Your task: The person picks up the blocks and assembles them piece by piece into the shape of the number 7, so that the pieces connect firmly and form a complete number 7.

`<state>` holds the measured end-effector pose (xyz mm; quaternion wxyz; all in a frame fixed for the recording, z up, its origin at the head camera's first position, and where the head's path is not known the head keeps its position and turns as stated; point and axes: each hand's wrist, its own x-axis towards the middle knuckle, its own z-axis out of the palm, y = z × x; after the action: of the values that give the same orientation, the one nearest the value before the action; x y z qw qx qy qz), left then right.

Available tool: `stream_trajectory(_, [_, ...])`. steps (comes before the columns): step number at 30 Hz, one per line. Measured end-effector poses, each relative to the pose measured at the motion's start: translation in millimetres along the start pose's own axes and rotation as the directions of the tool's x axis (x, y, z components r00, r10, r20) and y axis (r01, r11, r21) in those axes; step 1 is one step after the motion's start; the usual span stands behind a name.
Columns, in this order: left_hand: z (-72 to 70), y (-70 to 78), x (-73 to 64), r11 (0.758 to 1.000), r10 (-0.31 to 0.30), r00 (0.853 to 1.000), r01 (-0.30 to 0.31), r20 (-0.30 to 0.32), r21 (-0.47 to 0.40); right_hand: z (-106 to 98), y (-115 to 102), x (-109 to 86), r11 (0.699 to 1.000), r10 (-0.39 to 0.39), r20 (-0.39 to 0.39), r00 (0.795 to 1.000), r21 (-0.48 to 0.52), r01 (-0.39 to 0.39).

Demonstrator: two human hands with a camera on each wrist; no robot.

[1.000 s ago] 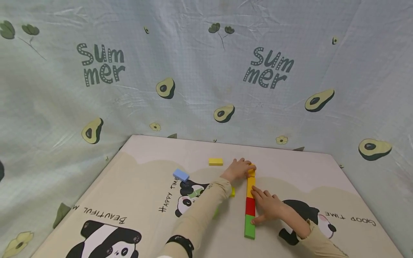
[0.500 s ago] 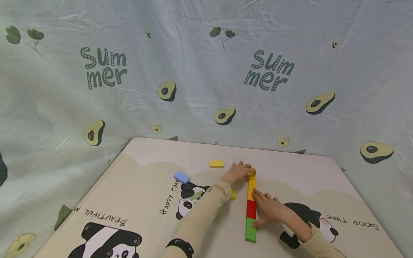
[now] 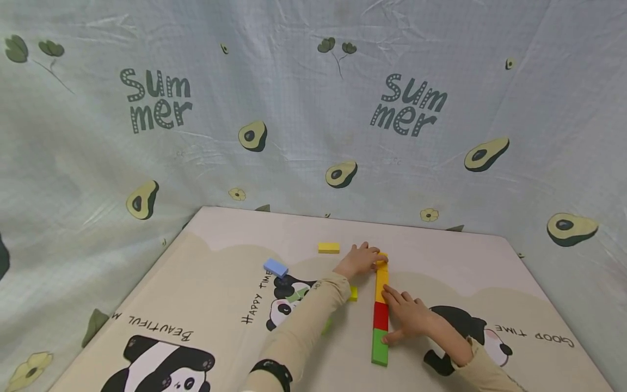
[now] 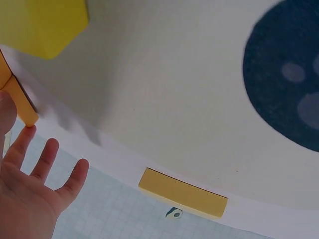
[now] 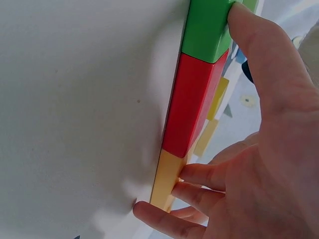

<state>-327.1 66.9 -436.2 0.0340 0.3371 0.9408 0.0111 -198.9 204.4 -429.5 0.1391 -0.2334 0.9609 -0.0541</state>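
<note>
Four smooth oblong blocks lie end to end in a straight row: a green block [image 3: 379, 348] nearest, then a red block [image 3: 380, 316], an orange block [image 3: 381, 284] and, partly covered by the left hand [image 3: 358, 260], another orange block [image 3: 383, 267] farthest.

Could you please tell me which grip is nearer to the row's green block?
Right: the right grip has its thumb against the green block, while the left grip is by the farthest orange block.
</note>
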Motion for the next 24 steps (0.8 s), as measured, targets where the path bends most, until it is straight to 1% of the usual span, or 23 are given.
stream_trajectory(7, [0.8,-2.0,0.7,1.000,0.014,1.000,-0.014,-0.004,0.000,-1.3,-1.0,-0.5,1.000,0.000,-0.001,1.000,-0.005,0.000])
stream_trajectory(11, [1.0,-1.8,1.2,1.000,0.006,1.000,-0.006,-0.010,-0.009,-2.3,-0.9,-0.4,1.000,-0.003,-0.002,1.000,-0.009,0.003])
stream_trajectory(17, [2.9,-1.7,2.1,0.999,-0.009,1.000,0.009,0.001,-0.032,-1.2,0.2,0.8,1.000,0.000,0.003,1.000,0.001,0.000])
stream_trajectory(24, [3.2,-1.9,1.9,1.000,-0.008,1.000,0.008,0.011,-0.010,0.1,0.9,1.6,1.000,0.001,0.006,1.000,0.002,-0.001])
